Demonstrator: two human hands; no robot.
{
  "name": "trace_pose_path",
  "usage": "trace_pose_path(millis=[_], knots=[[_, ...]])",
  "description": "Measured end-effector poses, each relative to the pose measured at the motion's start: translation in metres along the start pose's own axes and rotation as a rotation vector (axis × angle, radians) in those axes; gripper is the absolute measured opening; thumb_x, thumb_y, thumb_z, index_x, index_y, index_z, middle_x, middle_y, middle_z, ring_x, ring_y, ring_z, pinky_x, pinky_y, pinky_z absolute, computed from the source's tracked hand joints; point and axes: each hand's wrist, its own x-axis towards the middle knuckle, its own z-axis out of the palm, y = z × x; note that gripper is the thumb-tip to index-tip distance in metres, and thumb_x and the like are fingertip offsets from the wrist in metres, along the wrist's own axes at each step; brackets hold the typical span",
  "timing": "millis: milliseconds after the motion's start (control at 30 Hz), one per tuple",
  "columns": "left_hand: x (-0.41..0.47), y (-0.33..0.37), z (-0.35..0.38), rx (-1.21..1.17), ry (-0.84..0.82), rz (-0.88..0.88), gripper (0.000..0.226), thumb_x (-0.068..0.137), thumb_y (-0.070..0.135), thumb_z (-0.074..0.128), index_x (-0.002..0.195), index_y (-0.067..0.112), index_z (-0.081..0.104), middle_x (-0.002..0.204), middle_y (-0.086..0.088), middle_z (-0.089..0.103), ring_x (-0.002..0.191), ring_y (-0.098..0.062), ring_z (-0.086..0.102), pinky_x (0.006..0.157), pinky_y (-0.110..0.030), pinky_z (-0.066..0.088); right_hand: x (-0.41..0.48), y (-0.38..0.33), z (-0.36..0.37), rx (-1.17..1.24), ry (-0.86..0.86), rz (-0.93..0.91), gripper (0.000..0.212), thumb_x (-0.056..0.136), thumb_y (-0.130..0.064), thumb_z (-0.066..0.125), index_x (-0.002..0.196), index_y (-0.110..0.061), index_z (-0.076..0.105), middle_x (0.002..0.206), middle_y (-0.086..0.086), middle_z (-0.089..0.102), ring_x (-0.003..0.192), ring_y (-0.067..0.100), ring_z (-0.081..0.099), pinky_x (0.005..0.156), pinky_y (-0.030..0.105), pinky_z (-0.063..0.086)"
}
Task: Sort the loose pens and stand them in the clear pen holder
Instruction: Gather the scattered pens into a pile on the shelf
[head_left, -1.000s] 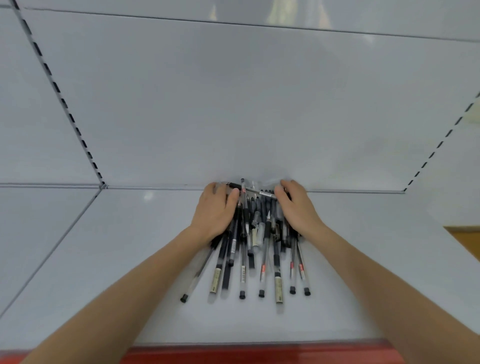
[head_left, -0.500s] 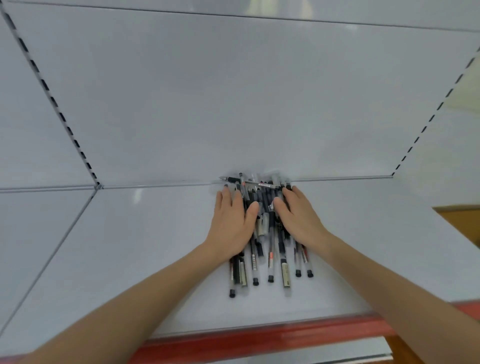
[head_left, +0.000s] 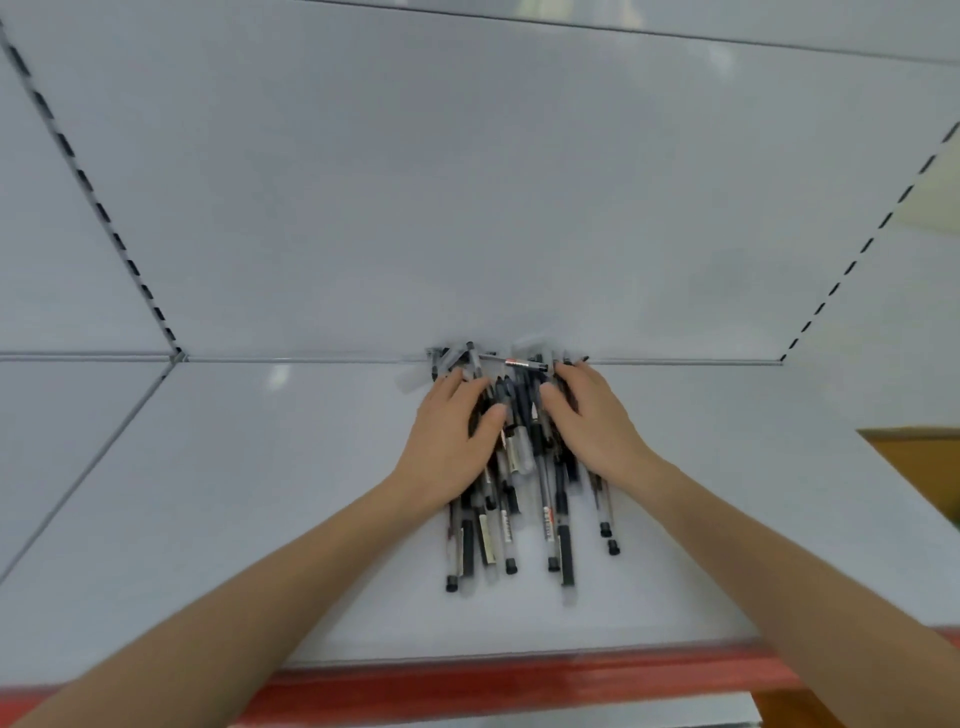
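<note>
The pens are lying in one loose pile on the white shelf, about the middle of its width. The far end of the pile is touching the back edge, where the shelf is meeting the back wall. Most pens are pointing from the back edge toward the front edge, and their near ends are stopping well before the red front edge. One pen with a red band is lying crosswise on the far end of the pile, along the back edge.

The left hand is resting palm down on the left side of the pile, and the right hand is resting palm down on the right side. Both hands are spread, with the fingers only a little bent and reaching toward the back edge, and neither is closing around a pen. The two thumbs are pointing inward over the pens, near each other but apart, and a strip of the pile is showing between the hands. The near ends of the pens are sticking out from under both wrists.

Several pens are carrying pale labels with red or dark marks. The writing on them is too small and blurred to read, and I cannot tell any brand.
</note>
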Motion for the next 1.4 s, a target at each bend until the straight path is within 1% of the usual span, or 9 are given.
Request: trace_pose_path(millis=[100, 400, 567, 633, 700, 833, 933, 1133, 1400], knots=[[-0.005, -0.003, -0.005, 0.004, 0.059, 0.028, 0.034, 0.095, 0.023, 0.045, 0.123, 0.006, 0.054, 0.132, -0.011, 0.05, 0.128, -0.022, 0.038, 0.089, -0.01, 0.02, -0.001, 0.003, -0.005, 0.023, -0.01, -0.019, 0.049, 0.1, -0.033, 0.032, 0.143, -0.01, 0.03, 0.153, 0.006, 0.025, 0.142, 0.016, 0.015, 0.111, 0.026, 0.012], [-0.009, 0.002, -0.01, -0.096, 0.215, -0.054, 0.023, 0.096, 0.02, 0.043, 0.105, 0.008, 0.061, 0.101, 0.004, 0.053, 0.098, -0.007, 0.044, 0.076, -0.009, 0.027, -0.008, 0.015, -0.02, -0.004, -0.083, -0.132, 0.051, 0.098, -0.035, 0.037, 0.142, -0.01, 0.032, 0.152, 0.007, 0.027, 0.141, 0.016, 0.018, 0.111, 0.025, 0.014], [-0.014, 0.004, -0.012, 0.008, 0.21, -0.087, 0.029, 0.097, 0.02, 0.038, 0.103, 0.0, 0.059, 0.108, -0.015, 0.061, 0.103, -0.023, 0.05, 0.075, -0.019, 0.029, -0.041, 0.009, -0.032, -0.174, -0.22, -0.43, 0.087, 0.077, -0.079, 0.028, 0.146, -0.025, 0.023, 0.154, -0.009, 0.0, 0.141, 0.005, -0.001, 0.111, 0.026, 0.001], [-0.023, 0.003, -0.015, 0.075, 0.141, -0.05, 0.035, 0.096, 0.031, 0.041, 0.119, 0.009, 0.055, 0.128, -0.009, 0.053, 0.118, -0.016, 0.044, 0.088, -0.014, 0.028, -0.056, 0.009, -0.03, -0.319, -0.29, -0.574, 0.098, 0.068, -0.088, 0.016, 0.147, -0.029, 0.016, 0.151, -0.011, -0.013, 0.139, 0.003, -0.013, 0.111, 0.03, -0.008], [-0.039, -0.001, -0.022, 0.135, -0.006, 0.067, 0.06, 0.088, 0.058, 0.039, 0.136, 0.022, 0.041, 0.148, -0.001, 0.03, 0.136, -0.009, 0.024, 0.106, -0.018, 0.019, -0.066, 0.013, -0.028, -0.419, -0.351, -0.621, 0.102, 0.062, -0.092, 0.011, 0.144, -0.034, -0.003, 0.146, -0.015, -0.028, 0.134, 0.001, -0.031, 0.107, 0.03, -0.02], [-0.062, -0.011, -0.03, 0.448, -0.404, 0.291, 0.098, 0.062, 0.09, 0.027, 0.139, 0.046, -0.015, 0.15, 0.013, -0.029, 0.137, -0.003, -0.028, 0.113, -0.03, -0.011, -0.066, 0.021, -0.029, -0.479, -0.424, -0.578, 0.098, 0.053, -0.097, 0.009, 0.126, -0.045, -0.032, 0.138, -0.016, -0.041, 0.128, -0.001, -0.041, 0.104, 0.028, -0.026], [-0.059, -0.017, -0.02, 0.525, -0.434, 0.284, 0.103, 0.061, 0.09, 0.028, 0.137, 0.042, -0.022, 0.145, 0.012, -0.038, 0.132, -0.004, -0.036, 0.113, -0.032, -0.014, -0.057, 0.02, -0.027, -0.458, -0.425, -0.543, 0.098, 0.055, -0.095, 0.011, 0.128, -0.043, -0.028, 0.142, -0.013, -0.036, 0.124, -0.002, -0.043, 0.108, 0.029, -0.02], [-0.034, -0.019, -0.017, 0.433, -0.343, 0.286, 0.096, 0.07, 0.081, 0.028, 0.147, 0.024, 0.014, 0.149, 0.009, -0.02, 0.141, -0.013, -0.02, 0.119, -0.037, 0.006, -0.048, 0.019, -0.023, -0.356, -0.406, -0.542, 0.105, 0.062, -0.09, 0.02, 0.147, -0.031, -0.001, 0.146, -0.016, -0.022, 0.122, -0.014, -0.037, 0.103, 0.013, -0.019], [-0.026, -0.019, -0.018, 0.379, -0.336, 0.321, 0.089, 0.073, 0.075, 0.03, 0.146, 0.025, 0.019, 0.15, 0.013, -0.016, 0.14, -0.008, -0.021, 0.116, -0.026, -0.001, -0.038, 0.023, -0.024, -0.322, -0.32, -0.507, 0.105, 0.064, -0.09, 0.017, 0.147, -0.028, 0.011, 0.146, -0.02, -0.012, 0.132, -0.011, -0.021, 0.107, 0.011, -0.01]])
